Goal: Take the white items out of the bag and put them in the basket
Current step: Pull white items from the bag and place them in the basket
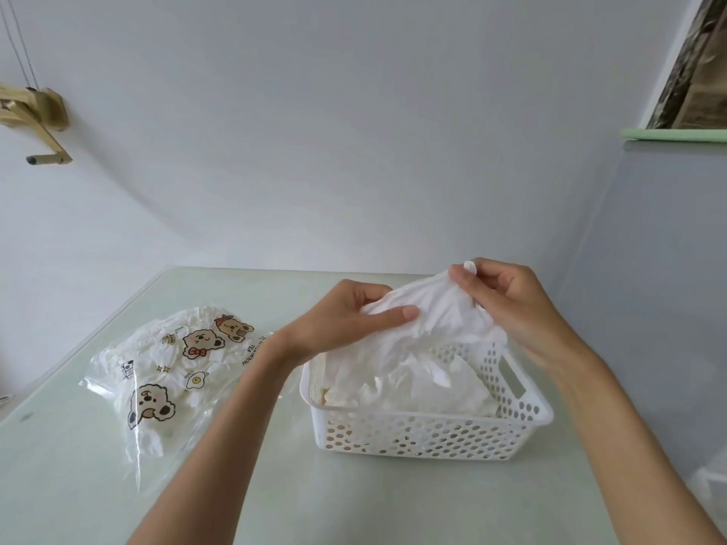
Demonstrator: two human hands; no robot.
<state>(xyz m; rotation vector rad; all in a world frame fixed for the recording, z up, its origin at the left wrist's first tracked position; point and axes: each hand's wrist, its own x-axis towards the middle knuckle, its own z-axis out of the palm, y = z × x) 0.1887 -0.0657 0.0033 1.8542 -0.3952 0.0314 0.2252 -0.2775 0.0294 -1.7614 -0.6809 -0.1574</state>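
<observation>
A white perforated plastic basket (432,430) stands on the pale green table, right of centre, with crumpled white items (425,387) inside it. Above the basket I hold one thin white item (436,308) stretched between both hands. My left hand (346,316) grips its left edge, thumb on top. My right hand (507,304) pinches its upper right corner between thumb and fingers. To the left lies a clear plastic bag (173,367) printed with cartoon bears, with more white items visible inside it.
The table (244,485) meets a white wall at its far edge. A grey panel under a green ledge (676,134) stands close on the right. A wooden crank fixture (35,116) hangs on the wall at upper left.
</observation>
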